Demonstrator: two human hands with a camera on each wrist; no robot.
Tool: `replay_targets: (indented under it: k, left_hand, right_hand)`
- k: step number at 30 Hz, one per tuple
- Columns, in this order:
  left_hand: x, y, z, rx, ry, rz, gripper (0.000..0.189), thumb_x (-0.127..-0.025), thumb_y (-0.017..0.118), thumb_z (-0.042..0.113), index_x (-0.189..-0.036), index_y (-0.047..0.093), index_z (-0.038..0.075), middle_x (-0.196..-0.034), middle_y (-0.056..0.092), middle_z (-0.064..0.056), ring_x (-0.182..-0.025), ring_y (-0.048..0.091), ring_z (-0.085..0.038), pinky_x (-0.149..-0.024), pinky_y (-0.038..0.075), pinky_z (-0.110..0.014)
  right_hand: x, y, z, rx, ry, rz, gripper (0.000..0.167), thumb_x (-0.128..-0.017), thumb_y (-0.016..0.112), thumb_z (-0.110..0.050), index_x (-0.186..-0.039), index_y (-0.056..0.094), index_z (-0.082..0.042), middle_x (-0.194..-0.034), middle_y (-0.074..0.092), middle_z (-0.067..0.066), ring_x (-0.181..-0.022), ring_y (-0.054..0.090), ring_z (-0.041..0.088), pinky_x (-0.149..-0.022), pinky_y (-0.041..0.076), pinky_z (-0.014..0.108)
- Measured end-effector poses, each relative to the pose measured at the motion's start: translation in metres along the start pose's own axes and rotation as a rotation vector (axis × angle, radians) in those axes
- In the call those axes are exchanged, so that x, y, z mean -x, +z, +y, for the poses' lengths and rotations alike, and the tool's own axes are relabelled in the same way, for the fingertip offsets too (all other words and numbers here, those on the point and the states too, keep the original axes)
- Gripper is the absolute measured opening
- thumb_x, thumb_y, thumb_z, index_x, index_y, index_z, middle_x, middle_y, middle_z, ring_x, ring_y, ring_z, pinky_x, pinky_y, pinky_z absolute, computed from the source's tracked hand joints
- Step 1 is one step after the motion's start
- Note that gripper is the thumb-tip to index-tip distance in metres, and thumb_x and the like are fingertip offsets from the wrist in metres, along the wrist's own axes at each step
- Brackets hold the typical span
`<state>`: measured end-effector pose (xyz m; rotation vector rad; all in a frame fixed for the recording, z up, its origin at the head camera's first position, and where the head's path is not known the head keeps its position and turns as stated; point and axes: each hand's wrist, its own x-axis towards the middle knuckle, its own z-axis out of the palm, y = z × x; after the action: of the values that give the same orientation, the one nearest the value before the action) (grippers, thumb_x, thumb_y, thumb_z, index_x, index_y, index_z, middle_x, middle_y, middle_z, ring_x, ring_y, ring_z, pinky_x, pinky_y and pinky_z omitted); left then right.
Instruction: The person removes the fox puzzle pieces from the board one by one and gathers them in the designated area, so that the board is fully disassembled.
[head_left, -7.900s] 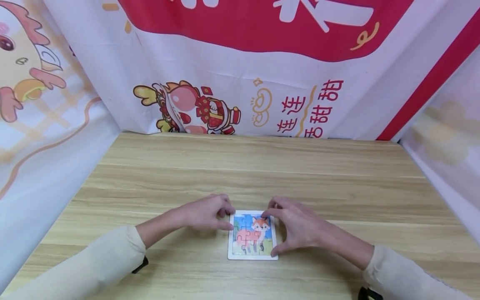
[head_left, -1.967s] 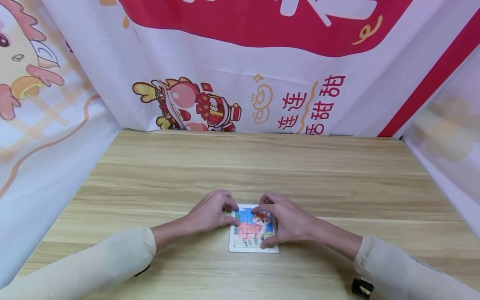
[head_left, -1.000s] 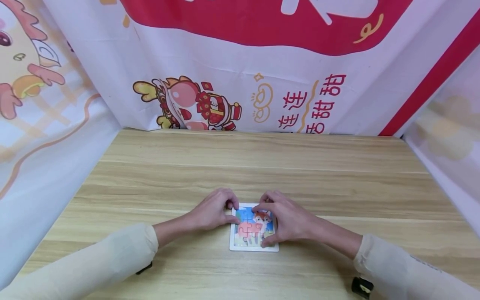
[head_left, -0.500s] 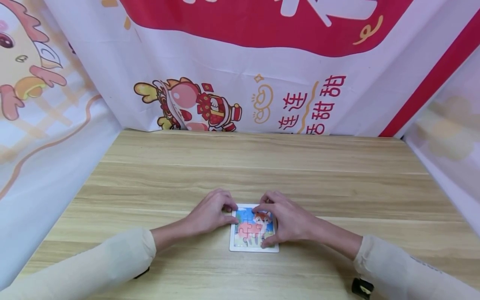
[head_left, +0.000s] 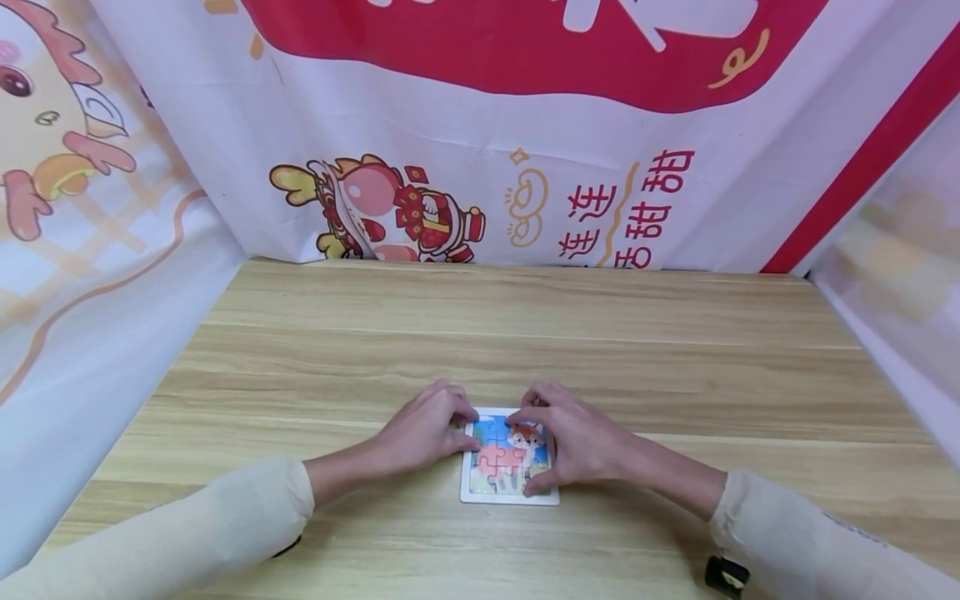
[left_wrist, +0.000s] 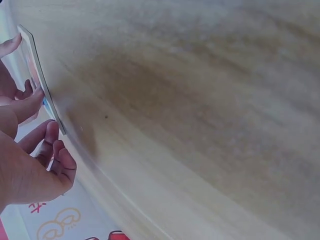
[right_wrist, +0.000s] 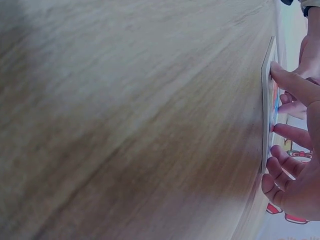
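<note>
A square jigsaw puzzle (head_left: 504, 458) with a fox picture lies flat on the wooden table in a white tray (head_left: 510, 500); its pieces fit closely together. My left hand (head_left: 423, 429) is at its left side, thumb and index fingertips touching the upper left border. From the right, my right hand (head_left: 585, 442) reaches over with thumb and index finger spread, the index tip above the fox's head and the thumb tip at the lower right. In the right wrist view, the right thumb (right_wrist: 295, 84) rests on the puzzle's face, while the other fingers bend loosely beyond the rim.
The wooden table (head_left: 525, 342) extends around the puzzle on every side. Behind it hangs a white and red printed cloth (head_left: 450, 117), with further cloth walls at left (head_left: 97, 292) and right (head_left: 900, 275). A black wrist strap (head_left: 726, 575) shows below the right sleeve.
Since the oldest frame, my left fingertips have come in over the puzzle's border, and my right index and thumb have moved further left across it. During the last second, both hands hardly move.
</note>
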<state>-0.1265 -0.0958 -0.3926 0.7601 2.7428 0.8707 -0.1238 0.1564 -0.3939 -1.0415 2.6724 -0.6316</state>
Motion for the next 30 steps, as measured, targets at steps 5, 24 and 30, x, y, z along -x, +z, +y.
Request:
replay_targets:
  k: [5,24,30]
  left_hand:
    - [-0.0009,0.0015,0.0001,-0.007,-0.002,0.011,0.031,-0.08,0.09,0.019,-0.105,0.079,0.004,-0.097,0.07,0.0,-0.091,0.054,-0.013,-0.081,0.051,-0.031]
    - [-0.0071,-0.0006,-0.0057,0.04,0.007,-0.04,0.03,-0.08,0.091,0.016,-0.099,0.069,0.006,-0.089,0.058,0.002,-0.09,0.052,-0.016,-0.081,0.047,-0.03]
    - [-0.0079,0.0001,-0.008,0.046,0.003,-0.047,0.031,-0.08,0.09,0.017,-0.099,0.068,0.007,-0.09,0.057,0.002,-0.091,0.051,-0.015,-0.081,0.047,-0.03]
  right_hand:
    - [-0.0003,-0.0003,0.0006,0.01,-0.009,0.003,0.078,-0.067,0.096,-0.053,-0.131,0.071,-0.016,-0.122,0.055,-0.001,-0.11,0.05,0.017,-0.096,0.05,0.042]
    - [-0.0014,-0.0004,-0.0001,0.018,-0.018,0.011,0.078,-0.065,0.096,-0.052,-0.13,0.072,-0.016,-0.119,0.055,-0.003,-0.108,0.049,0.016,-0.093,0.05,0.039]
    - [-0.0018,0.0002,-0.0008,0.021,-0.021,0.012,0.079,-0.064,0.097,-0.05,-0.13,0.072,-0.014,-0.118,0.056,-0.002,-0.108,0.05,0.015,-0.093,0.051,0.038]
